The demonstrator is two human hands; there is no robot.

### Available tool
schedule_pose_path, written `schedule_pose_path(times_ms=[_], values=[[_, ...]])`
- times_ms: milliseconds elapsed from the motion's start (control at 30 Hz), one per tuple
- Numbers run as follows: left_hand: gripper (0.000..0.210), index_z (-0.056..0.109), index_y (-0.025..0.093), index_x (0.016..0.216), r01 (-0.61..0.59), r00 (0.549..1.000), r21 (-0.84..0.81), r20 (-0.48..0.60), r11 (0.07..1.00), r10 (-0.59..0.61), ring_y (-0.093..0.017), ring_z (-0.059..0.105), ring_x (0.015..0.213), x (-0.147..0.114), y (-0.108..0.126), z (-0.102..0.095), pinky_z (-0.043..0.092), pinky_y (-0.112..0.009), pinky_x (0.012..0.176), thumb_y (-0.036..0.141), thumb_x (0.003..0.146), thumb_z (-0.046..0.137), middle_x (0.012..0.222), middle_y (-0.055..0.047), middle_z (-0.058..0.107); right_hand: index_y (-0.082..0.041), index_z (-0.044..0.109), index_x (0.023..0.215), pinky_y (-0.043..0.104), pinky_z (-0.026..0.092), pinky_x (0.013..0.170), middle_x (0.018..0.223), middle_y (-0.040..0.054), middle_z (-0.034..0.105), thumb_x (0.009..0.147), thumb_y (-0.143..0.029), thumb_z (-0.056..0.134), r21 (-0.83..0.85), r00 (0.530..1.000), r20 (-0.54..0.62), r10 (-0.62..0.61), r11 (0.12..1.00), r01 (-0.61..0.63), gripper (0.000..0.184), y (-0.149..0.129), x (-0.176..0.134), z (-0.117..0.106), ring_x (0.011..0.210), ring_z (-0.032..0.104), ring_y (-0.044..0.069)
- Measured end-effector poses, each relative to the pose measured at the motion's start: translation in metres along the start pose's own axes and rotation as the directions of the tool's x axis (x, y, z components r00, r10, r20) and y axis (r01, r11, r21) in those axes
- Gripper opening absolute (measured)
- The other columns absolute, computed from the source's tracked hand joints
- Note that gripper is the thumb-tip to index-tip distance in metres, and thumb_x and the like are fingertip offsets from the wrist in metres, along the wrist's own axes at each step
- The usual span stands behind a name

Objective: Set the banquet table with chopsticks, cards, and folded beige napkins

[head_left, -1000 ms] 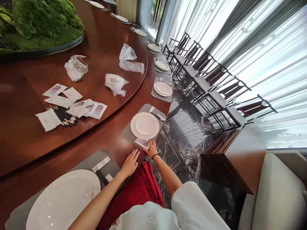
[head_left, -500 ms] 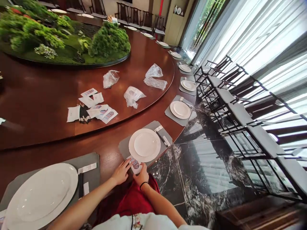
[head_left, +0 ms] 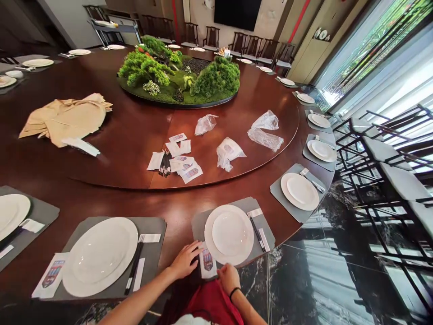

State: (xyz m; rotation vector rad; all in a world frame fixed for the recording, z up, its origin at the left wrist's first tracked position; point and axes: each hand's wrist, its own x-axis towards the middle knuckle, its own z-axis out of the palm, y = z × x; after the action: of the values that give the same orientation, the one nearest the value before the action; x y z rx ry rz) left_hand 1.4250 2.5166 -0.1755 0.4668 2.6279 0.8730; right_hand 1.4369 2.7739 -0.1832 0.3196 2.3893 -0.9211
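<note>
A white packet with a coloured printed picture [head_left: 207, 261] lies upright along the left side of a stacked pair of white plates [head_left: 232, 232], at the near edge of a grey placemat [head_left: 199, 221]. My left hand [head_left: 186, 261] is open, palm down, its stretched fingertips at the packet's upper left edge. By the packet's lower right corner, my right hand [head_left: 229, 277] has its fingers curled closed; whether they pinch the corner is hidden. Black chopsticks [head_left: 256, 231] rest on a white rest right of the plates, beside a slim white packet [head_left: 264, 239].
Left stands another setting with plates [head_left: 101, 257] and a printed packet [head_left: 51, 275]. On the turntable are chopsticks [head_left: 165, 163], more packets [head_left: 189, 170], plastic bags [head_left: 230, 153], brown paper [head_left: 71, 117] and a miniature garden [head_left: 179, 81]. Chairs [head_left: 382, 149] line the right.
The view has swung left and shows more of the table. The packet sits straighter beside the plates. My right hand has shifted from over the packet to its right corner.
</note>
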Motion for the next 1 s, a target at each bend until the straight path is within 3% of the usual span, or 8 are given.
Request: schedule_pose_path(times_ms=[133,233,333,400,533,700,833,1000], values=[[0.043,0.048,0.027,0.133,0.113,0.894,-0.021,-0.435,0.993,-0.111,-0.024,0.046,0.127,0.061,-0.035,-0.081,0.039,-0.046,0.107,0.026,0.091,0.041,0.138,-0.008,0.051,-0.020,0.054,0.104,0.030,0.045,0.062,0.072,0.0038,0.066,0.087,-0.031,0.047,-0.183,0.893,-0.229,-0.388,0.918,0.352,0.021,-0.078,0.099,-0.102,0.067,0.063,0.020],[0.043,0.047,0.021,0.133,0.233,0.730,0.045,-0.668,0.971,-0.144,-0.028,0.044,0.127,0.123,-0.074,-0.163,0.037,-0.049,0.107,0.028,0.091,0.043,0.137,-0.013,0.048,-0.017,0.052,0.107,0.037,0.047,0.084,0.102,0.0123,0.065,0.089,-0.027,0.043,-0.354,0.676,-0.350,-0.649,0.760,0.546,0.023,-0.166,0.208,-0.159,0.097,0.060,0.024],[0.048,0.045,0.017,0.134,0.357,0.631,0.105,-0.760,0.928,-0.157,-0.034,0.040,0.128,0.181,-0.111,-0.228,0.035,-0.054,0.104,0.033,0.089,0.048,0.138,-0.018,0.044,-0.015,0.052,0.112,0.040,0.043,0.096,0.118,0.0146,0.059,0.088,-0.023,0.043,-0.480,0.533,-0.274,-0.800,0.594,0.645,0.027,-0.225,0.301,-0.179,0.113,0.053,0.025],[0.054,0.043,0.016,0.135,0.396,0.636,0.144,-0.755,0.907,-0.158,-0.037,0.037,0.128,0.212,-0.134,-0.256,0.034,-0.055,0.103,0.038,0.086,0.052,0.140,-0.020,0.041,-0.014,0.051,0.118,0.041,0.040,0.100,0.126,0.0152,0.054,0.087,-0.024,0.046,-0.543,0.493,-0.214,-0.844,0.522,0.658,0.033,-0.238,0.342,-0.178,0.121,0.048,0.025],[0.066,0.040,0.014,0.137,0.442,0.672,0.134,-0.704,0.887,-0.228,-0.036,0.037,0.128,0.255,-0.178,-0.283,0.032,-0.052,0.104,0.047,0.083,0.055,0.140,-0.021,0.041,-0.013,0.050,0.125,0.043,0.032,0.108,0.136,0.0152,0.048,0.084,-0.023,0.049,-0.626,0.461,-0.181,-0.869,0.463,0.628,0.042,-0.224,0.375,-0.170,0.132,0.038,0.026],[0.071,0.048,0.008,0.126,0.617,0.608,-0.071,-0.589,0.784,-0.532,-0.037,0.053,0.114,0.288,-0.213,-0.299,0.038,-0.048,0.096,0.059,0.077,0.055,0.119,-0.023,0.059,-0.013,0.050,0.128,0.044,0.030,0.110,0.140,0.0143,0.045,0.082,-0.021,0.047,-0.636,0.481,-0.151,-0.864,0.457,0.622,0.047,-0.212,0.383,-0.174,0.136,0.034,0.027],[0.079,0.051,0.012,0.120,0.652,0.523,-0.272,-0.515,0.708,-0.679,-0.035,0.060,0.105,0.305,-0.216,-0.304,0.044,-0.042,0.086,0.062,0.062,0.070,0.115,-0.020,0.063,-0.013,0.051,0.129,0.046,0.030,0.111,0.140,0.0140,0.046,0.080,-0.021,0.047,-0.628,0.476,-0.138,-0.869,0.449,0.636,0.050,-0.209,0.391,-0.182,0.136,0.034,0.029],[0.077,0.055,0.017,0.116,0.478,0.441,-0.536,-0.538,0.696,-0.718,-0.028,0.064,0.092,0.318,-0.198,-0.301,0.048,-0.040,0.083,0.051,0.053,0.080,0.104,-0.012,0.067,-0.011,0.050,0.130,0.046,0.029,0.112,0.139,0.0142,0.046,0.079,-0.022,0.046,-0.605,0.443,-0.126,-0.887,0.423,0.674,0.052,-0.202,0.401,-0.198,0.136,0.033,0.029]])
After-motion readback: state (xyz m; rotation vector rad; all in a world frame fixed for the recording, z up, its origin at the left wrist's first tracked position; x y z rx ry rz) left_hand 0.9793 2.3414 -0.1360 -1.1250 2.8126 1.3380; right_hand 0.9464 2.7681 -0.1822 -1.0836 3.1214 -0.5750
